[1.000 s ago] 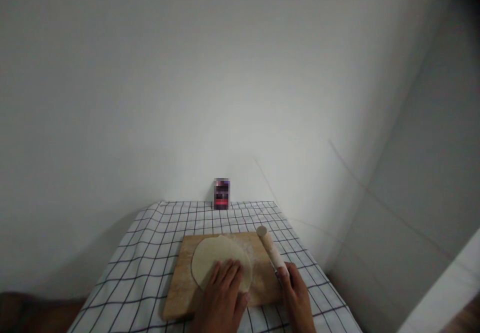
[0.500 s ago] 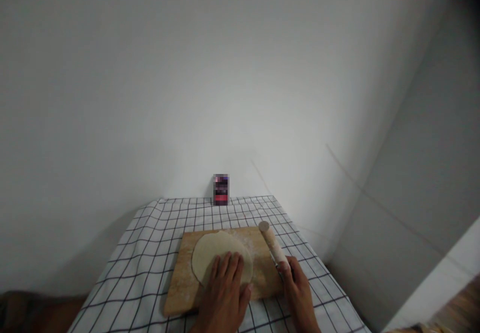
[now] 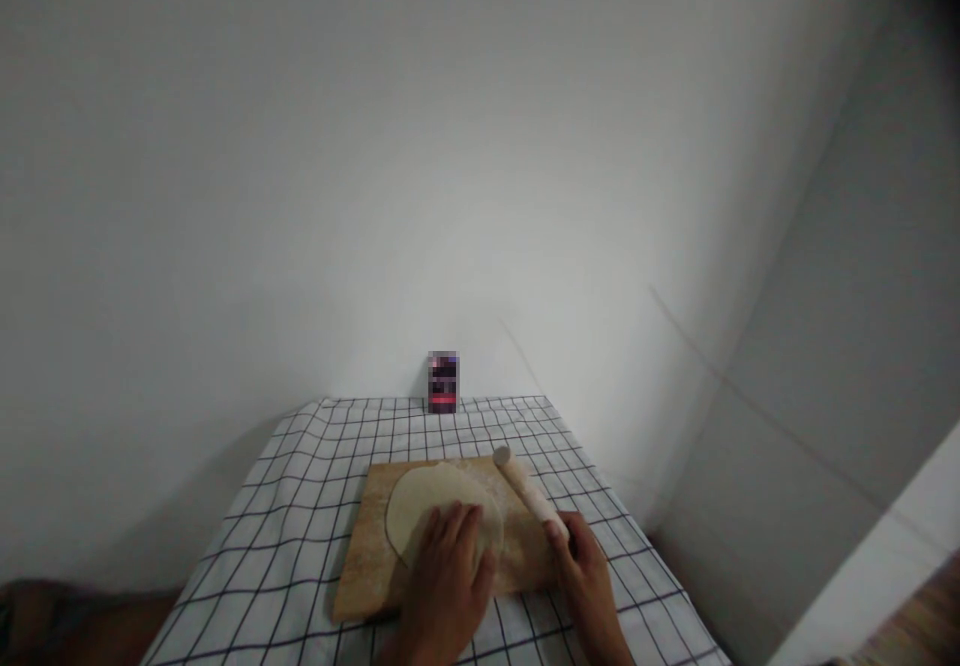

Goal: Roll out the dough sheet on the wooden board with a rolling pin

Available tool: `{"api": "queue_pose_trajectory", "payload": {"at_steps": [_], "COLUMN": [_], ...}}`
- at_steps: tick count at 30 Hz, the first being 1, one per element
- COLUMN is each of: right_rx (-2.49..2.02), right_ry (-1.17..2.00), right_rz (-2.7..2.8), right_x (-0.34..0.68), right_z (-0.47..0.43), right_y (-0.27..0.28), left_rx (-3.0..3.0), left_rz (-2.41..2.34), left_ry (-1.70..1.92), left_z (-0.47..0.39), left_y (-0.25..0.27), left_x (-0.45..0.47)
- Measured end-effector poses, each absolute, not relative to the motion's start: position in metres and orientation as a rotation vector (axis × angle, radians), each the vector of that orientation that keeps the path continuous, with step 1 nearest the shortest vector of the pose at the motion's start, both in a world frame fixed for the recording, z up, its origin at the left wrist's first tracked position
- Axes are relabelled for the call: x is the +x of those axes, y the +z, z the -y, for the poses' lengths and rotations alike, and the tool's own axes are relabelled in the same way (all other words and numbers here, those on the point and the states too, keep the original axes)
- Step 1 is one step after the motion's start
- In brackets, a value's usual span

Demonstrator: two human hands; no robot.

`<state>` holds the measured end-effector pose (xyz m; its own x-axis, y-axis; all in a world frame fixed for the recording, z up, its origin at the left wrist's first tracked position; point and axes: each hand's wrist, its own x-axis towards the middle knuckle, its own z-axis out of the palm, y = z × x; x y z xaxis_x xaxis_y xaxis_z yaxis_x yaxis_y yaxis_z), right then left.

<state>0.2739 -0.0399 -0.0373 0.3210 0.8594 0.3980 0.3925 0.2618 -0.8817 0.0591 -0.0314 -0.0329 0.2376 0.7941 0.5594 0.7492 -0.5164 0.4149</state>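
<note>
A pale, flat round of dough [image 3: 416, 501] lies on a floured wooden board [image 3: 360, 586]. My left hand [image 3: 446, 576] rests on the dough's near part, its fingers stretched out and holding nothing; it hides some of the near edge. In my right hand [image 3: 581, 566] is a wooden rolling pin [image 3: 529, 491], gripped by its near end. The pin slants up and to the left over the right part of the board, beside the dough. Whether it touches the board I cannot tell.
A white cloth with a dark grid [image 3: 285, 536] covers the table. At its far edge a small dark and red upright object [image 3: 443, 383], blurred out, stands by the white wall [image 3: 450, 146]. Another wall [image 3: 847, 346] rises on the right.
The rolling pin and my right hand have shifted left, bringing the pin's far end further over the board. My left hand stays on the dough, its fingers slightly more drawn in.
</note>
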Motion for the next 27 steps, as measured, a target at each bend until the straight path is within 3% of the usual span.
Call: {"api": "queue_pose_trajectory", "payload": {"at_steps": [4,6,14,27], "right_rx": [-1.475,-1.534,-1.508,-1.556], "right_ry": [0.266,0.141,0.050,0.258], "right_rz": [1.576,1.728,2.038,2.357], "right_x": [0.259,0.248,0.245,0.231], "right_z": [0.043,0.044,0.016,-0.124], "right_y": [-0.029,-0.026,-0.017,0.021], "left_rx": [1.812,1.825,2.785,2.664], "left_rz": [-1.578,-1.627,-1.815,-2.153], "left_ry": [1.668,1.775,0.979,0.582], "left_z": [0.027,0.027,0.004,-0.062], "left_y": [-0.009,-0.004,-0.011,-0.008], "left_x": [0.020,0.003,-0.004,-0.012]}}
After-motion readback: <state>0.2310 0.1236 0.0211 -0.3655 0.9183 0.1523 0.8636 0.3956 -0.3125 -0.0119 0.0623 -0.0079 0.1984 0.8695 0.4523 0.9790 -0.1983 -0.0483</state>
